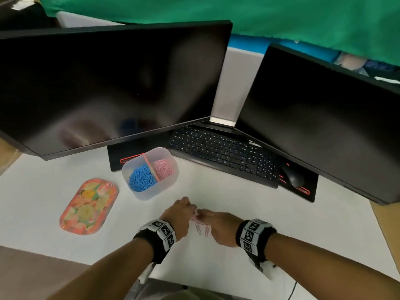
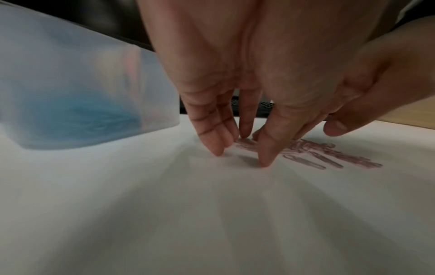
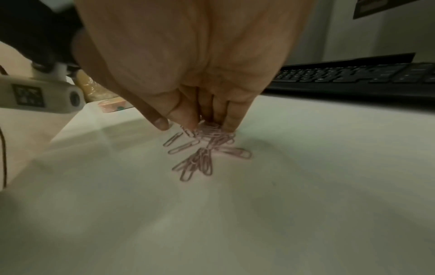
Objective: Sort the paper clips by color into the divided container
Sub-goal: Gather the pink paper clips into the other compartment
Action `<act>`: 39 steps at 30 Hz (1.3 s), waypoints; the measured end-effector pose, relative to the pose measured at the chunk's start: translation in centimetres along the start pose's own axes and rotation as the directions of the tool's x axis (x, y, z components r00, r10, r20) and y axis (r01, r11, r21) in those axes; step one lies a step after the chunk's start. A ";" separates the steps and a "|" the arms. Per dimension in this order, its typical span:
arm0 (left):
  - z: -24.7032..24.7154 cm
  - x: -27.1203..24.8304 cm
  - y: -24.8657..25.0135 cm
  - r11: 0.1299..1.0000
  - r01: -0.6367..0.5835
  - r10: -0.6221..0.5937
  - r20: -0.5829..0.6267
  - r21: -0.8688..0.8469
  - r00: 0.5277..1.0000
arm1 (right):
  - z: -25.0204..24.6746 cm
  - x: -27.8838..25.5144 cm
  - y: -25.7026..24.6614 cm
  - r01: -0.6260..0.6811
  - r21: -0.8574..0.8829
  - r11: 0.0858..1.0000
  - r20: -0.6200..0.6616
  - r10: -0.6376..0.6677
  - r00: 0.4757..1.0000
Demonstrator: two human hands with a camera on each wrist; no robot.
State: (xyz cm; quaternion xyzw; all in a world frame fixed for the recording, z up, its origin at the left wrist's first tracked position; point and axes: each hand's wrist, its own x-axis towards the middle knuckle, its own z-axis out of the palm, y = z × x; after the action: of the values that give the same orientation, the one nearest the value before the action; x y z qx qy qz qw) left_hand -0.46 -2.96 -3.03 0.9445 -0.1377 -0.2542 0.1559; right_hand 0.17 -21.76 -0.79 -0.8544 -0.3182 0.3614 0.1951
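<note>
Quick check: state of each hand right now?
Left hand: open, fingertips on the table.
Right hand: pinching pink paper clips.

Pink paper clips [image 1: 202,228] mostly hidden between left hand [image 1: 178,215] and right hand [image 1: 218,226] in head view; count unclear. Right hand fingertips [image 3: 229,124] cover the pile's top in right wrist view, so grip can't be confirmed. Left wrist view motion-blurred: clips smear, container [image 2: 77,89] soft, cut at left edge beside them. Both monitors cropped.
</note>
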 end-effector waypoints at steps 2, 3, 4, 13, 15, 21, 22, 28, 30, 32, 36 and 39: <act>0.5 0.1 0.3 0.998 -0.039 0.039 0.010 -0.041 0.999 | 0.5 -0.9 0.9 0.006 0.063 0.998 -0.070 -0.002 0.998; 0.7 0.2 0.6 0.997 -0.056 0.057 0.015 -0.054 0.998 | 0.5 -1.4 1.4 -0.025 0.083 0.996 -0.112 0.035 0.993; 0.9 0.3 0.9 0.995 -0.073 0.074 0.016 -0.066 0.997 | 0.5 -1.8 1.9 -0.063 0.086 0.994 -0.163 0.077 0.984; 0.6 0.8 1.1 0.997 0.014 -0.014 -0.001 -0.072 1.000 | 1.7 -3.2 3.5 -0.323 0.042 0.945 -0.153 0.326 0.933; 0.6 0.9 1.0 0.998 0.008 -0.007 0.026 -0.059 1.000 | 2.0 -2.5 3.1 -0.293 0.085 0.952 -0.187 0.304 0.934; 0.7 1.6 2.8 0.999 -0.008 0.009 0.019 -0.040 1.000 | 2.1 -0.1 1.9 -0.236 0.101 0.966 -0.220 0.253 0.942; 0.7 1.7 2.9 0.999 -0.005 0.006 0.014 -0.048 1.000 | 2.0 0.1 1.8 -0.231 0.094 0.968 -0.225 0.247 0.942; 0.9 2.0 2.5 0.992 0.000 -0.005 -0.040 -0.126 0.999 | 1.2 0.6 1.5 -0.198 0.013 0.980 -0.231 0.196 0.953; 0.9 2.0 2.4 0.990 -0.001 -0.008 -0.064 -0.143 0.998 | 0.8 0.8 1.4 -0.192 -0.033 0.981 -0.224 0.180 0.958; 0.9 1.9 2.2 0.987 0.007 -0.020 -0.079 -0.163 0.997 | 0.6 1.1 1.3 -0.194 -0.094 0.977 -0.211 0.171 0.962; 0.7 1.8 2.1 0.984 -0.009 -0.011 -0.112 -0.175 0.994 | 0.1 1.7 1.2 -0.193 -0.147 0.970 -0.201 0.162 0.966; 0.5 1.7 2.0 0.981 -0.019 -0.009 -0.142 -0.194 0.990 | -0.2 1.9 1.0 -0.198 -0.148 0.969 -0.212 0.165 0.963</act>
State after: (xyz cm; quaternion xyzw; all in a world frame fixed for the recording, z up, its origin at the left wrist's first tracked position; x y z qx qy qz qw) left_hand 0.35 -5.44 -3.49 0.9402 -0.1030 -0.1980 0.2574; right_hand 1.76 -21.19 -2.21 -0.9251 -0.2465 0.2630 0.1190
